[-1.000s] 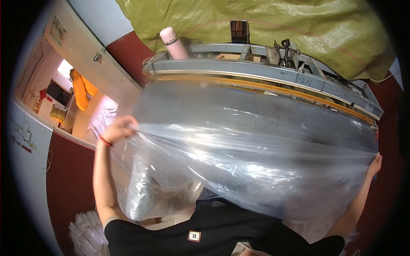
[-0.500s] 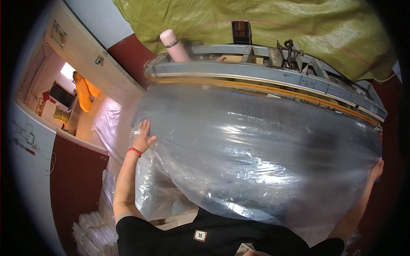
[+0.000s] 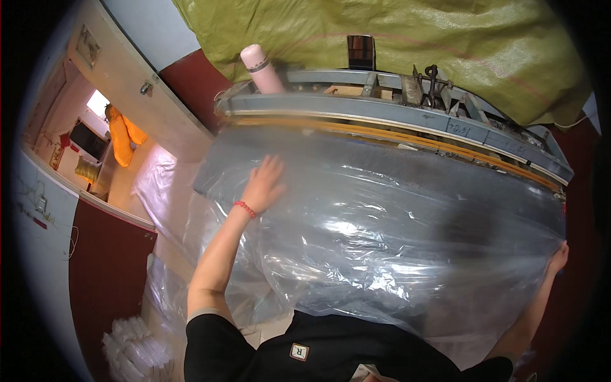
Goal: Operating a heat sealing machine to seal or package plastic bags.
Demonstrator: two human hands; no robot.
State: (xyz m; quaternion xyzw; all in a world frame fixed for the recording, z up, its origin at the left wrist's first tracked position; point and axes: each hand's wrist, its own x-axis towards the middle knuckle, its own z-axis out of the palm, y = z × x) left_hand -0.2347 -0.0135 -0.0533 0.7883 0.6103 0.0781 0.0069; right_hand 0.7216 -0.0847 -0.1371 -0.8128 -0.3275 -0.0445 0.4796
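A wide sheet of clear plastic film lies over the grey bench top and hangs down toward my body, wrinkled and shiny. My left hand, a red bead bracelet at its wrist, is on or just above the film near its left part; the fingers are spread and slightly blurred. At the far right edge, my right hand has its fingers closed around the border of the film. Behind the film runs a long grey metal bar with orange-yellow strips along its front.
A pink bottle stands behind the bar, and a dark phone-like slab leans on the yellow-green woven sheet. Metal clamps sit on the frame. Folded plastic bundles lie at lower left, below an open door.
My left hand has let go of the film's left edge and moved right and up across it. The film's left side has dropped looser. My right hand stays at the right edge.
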